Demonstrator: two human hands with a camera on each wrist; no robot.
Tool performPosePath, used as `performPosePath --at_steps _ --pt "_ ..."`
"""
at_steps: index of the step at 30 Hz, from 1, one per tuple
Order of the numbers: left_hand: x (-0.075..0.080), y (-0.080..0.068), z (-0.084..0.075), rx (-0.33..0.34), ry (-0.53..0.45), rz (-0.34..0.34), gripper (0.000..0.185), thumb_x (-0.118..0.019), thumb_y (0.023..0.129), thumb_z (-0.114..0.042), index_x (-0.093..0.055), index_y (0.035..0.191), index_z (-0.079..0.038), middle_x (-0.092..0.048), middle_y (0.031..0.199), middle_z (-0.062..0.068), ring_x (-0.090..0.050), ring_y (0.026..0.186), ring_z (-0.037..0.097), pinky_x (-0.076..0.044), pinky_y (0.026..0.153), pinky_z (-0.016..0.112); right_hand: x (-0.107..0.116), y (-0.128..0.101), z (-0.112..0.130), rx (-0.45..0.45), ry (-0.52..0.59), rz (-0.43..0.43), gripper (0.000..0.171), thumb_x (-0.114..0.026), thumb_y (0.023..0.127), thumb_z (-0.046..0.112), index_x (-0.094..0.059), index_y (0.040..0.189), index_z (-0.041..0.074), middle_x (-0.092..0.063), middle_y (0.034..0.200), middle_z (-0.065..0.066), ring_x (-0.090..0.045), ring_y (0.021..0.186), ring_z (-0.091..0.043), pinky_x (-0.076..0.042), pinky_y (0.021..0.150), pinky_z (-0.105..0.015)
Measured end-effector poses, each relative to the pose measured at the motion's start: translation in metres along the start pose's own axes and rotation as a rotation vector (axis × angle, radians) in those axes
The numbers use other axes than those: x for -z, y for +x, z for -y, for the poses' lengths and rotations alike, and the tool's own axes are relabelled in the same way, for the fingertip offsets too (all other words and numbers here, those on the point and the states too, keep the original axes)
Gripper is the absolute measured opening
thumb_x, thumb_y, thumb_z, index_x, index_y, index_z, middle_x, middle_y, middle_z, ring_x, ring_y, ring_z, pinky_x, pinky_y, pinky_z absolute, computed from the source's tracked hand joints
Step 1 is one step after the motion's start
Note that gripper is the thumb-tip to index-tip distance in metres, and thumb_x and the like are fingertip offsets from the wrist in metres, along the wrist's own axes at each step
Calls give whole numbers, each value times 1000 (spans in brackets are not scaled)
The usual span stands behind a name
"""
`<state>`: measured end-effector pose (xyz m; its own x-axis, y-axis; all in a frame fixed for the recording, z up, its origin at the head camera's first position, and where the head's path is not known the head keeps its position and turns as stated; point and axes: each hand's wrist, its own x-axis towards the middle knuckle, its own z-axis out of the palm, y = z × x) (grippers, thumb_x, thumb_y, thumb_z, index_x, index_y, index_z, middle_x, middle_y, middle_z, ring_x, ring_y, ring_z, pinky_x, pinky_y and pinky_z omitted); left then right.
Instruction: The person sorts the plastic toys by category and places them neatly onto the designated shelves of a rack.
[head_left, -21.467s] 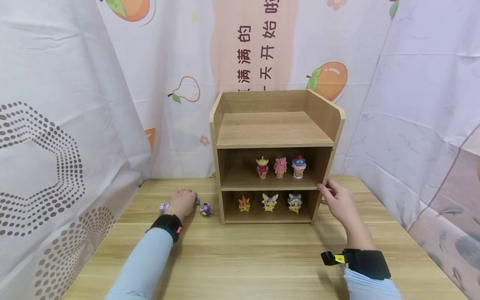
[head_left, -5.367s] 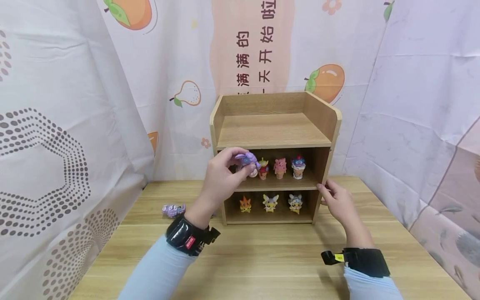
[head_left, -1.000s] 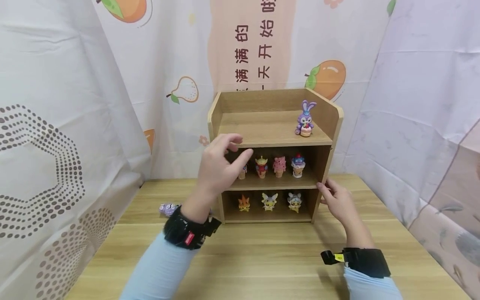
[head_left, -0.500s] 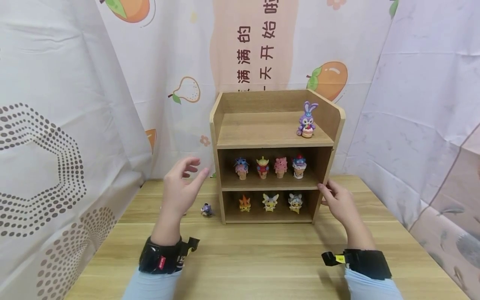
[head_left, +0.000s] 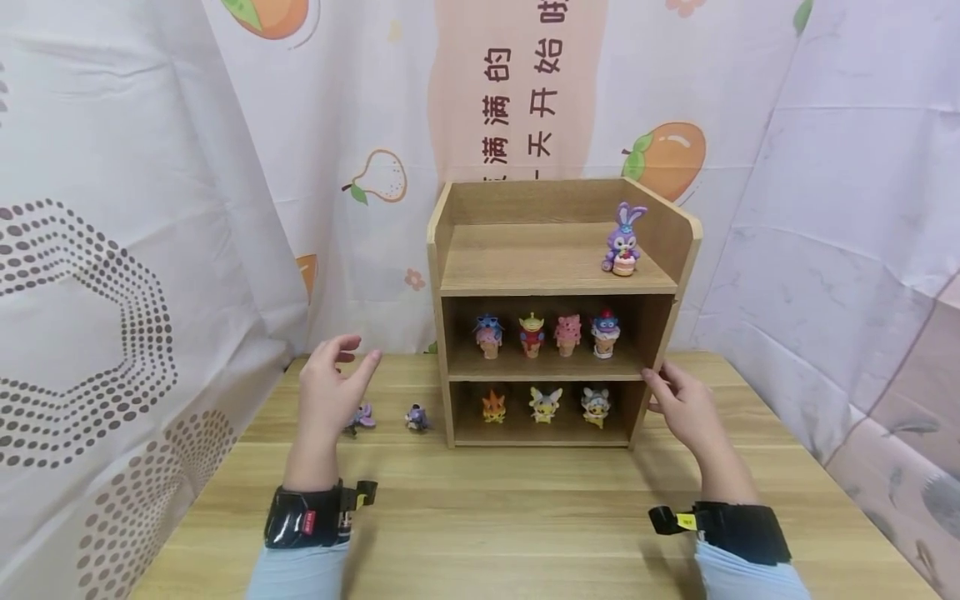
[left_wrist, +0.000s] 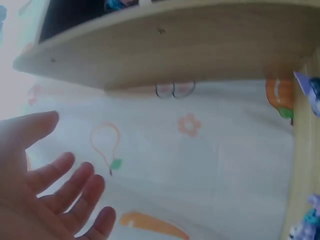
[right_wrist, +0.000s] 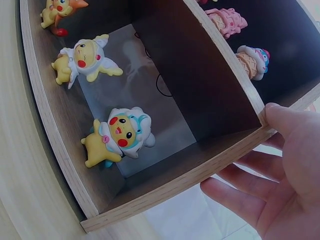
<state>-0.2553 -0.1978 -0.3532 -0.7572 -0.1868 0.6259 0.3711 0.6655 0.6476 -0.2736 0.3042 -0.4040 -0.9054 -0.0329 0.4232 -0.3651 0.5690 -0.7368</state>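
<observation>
My left hand (head_left: 330, 392) hovers over the table's left part, fingers spread and loosely bent, holding nothing. Just beyond it lies a purple figurine (head_left: 363, 417), partly hidden by the hand; another small purple figurine (head_left: 417, 418) lies nearer the shelf. My right hand (head_left: 684, 408) grips the right side panel of the wooden shelf (head_left: 555, 287), thumb on the front edge and fingers along the outside. A purple rabbit figurine (head_left: 624, 242) with a cake stands at the right of the top level.
On the middle level stand several ice-cream-cone figurines, including a blue-topped one (head_left: 489, 335) and a pink one (head_left: 567, 335). Below are an orange-eared figurine (head_left: 493, 407), a white-hooded one (head_left: 546, 404) and a grey-hooded one (head_left: 596, 407). A printed curtain (head_left: 375, 275) hangs behind the table (head_left: 480, 517).
Earlier, my left hand held the purple rabbit figurine; now it stands on top. A blue-topped cone figurine has joined the middle row. The left hand has moved left and down; the right keeps its grip.
</observation>
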Motion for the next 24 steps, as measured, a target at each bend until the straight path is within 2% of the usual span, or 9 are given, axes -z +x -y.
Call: performPosePath --at_steps 5,7,11,17,20,24 --pt "5 2 22 127 112 129 50 -71 96 -38 -64 128 -1 -59 130 19 -56 116 39 -43 96 57 0 0 0 -17 -23 12 50 -46 109 36 -53 141 -3 -58 132 -34 -69 101 -45 -60 75 -44" --pt "7 4 31 166 151 189 51 -69 97 -38 -62 131 -1 -56 134 21 -53 120 41 -42 98 59 0 0 0 -19 -25 13 51 -46 109 36 -53 141 -2 -57 133 -33 -68 105 -46 -60 76 -44" --pt "9 6 44 200 208 304 55 -67 98 -37 -58 136 1 -52 140 27 -47 128 47 -38 104 62 1 1 0 -10 -23 1 50 -46 110 36 -54 141 -2 -58 133 -33 -66 107 -47 -60 75 -43" --pt "6 8 63 259 248 432 62 -66 97 -39 -54 141 2 -46 146 31 -38 136 52 -32 109 66 1 1 -2 0 -26 -4 49 -46 110 36 -55 139 -3 -59 131 -33 -65 108 -48 -60 75 -45" --pt "3 7 73 304 262 486 65 -66 97 -43 -51 144 0 -44 148 31 -39 136 52 -34 108 67 0 1 -3 -6 -34 2 51 -45 110 38 -54 139 -2 -58 132 -34 -66 107 -48 -60 75 -46" --pt "0 5 83 308 297 539 65 -69 95 -41 -52 143 -1 -47 146 31 -45 131 51 -37 104 67 0 1 -3 -9 -38 9 52 -44 110 38 -52 142 -2 -57 133 -34 -65 107 -48 -60 76 -48"
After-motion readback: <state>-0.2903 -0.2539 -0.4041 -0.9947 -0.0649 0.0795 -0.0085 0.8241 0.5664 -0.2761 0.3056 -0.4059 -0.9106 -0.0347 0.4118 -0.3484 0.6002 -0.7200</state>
